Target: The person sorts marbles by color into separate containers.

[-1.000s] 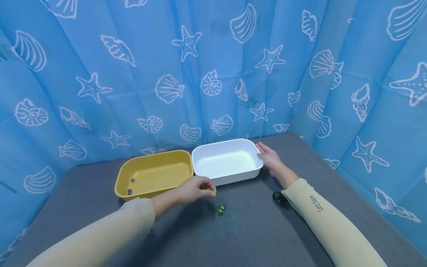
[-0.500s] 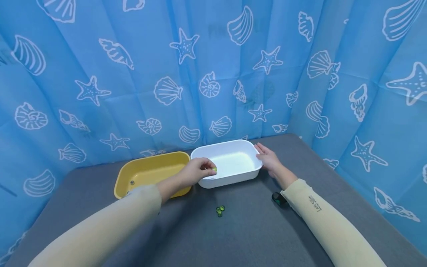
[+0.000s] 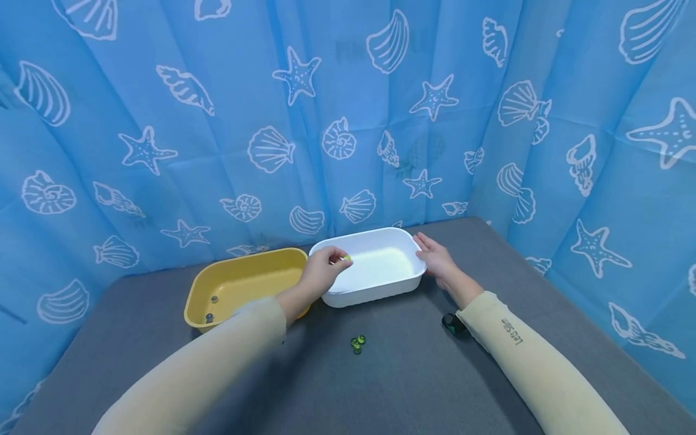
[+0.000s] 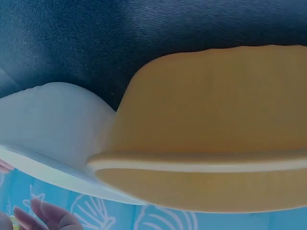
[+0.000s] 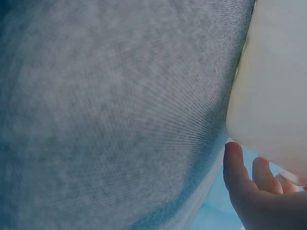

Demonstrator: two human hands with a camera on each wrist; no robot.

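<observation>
My left hand (image 3: 322,270) is above the left end of the white bin (image 3: 375,292), pinching a small yellow-green piece (image 3: 347,258) between thumb and fingertips. Its exact kind is too small to tell. At the bin's right end, my right hand (image 3: 438,260) holds the rim; in the right wrist view its curled fingers (image 5: 234,160) lie against the wall. A little cluster of green pieces (image 3: 357,343) lies on the grey tabletop in front of the white bin.
Touching the white bin on its left stands a yellow bin (image 3: 255,281), with two small grey round pieces (image 3: 209,317) inside. A black object (image 3: 454,324) sits beside my right sleeve. The blue shell-print curtain (image 3: 348,151) hangs behind the table and along its right.
My left hand has risen from in front of the white bin and moved back over it, carrying the yellow-green piece. My right hand has stayed at the bin's right end.
</observation>
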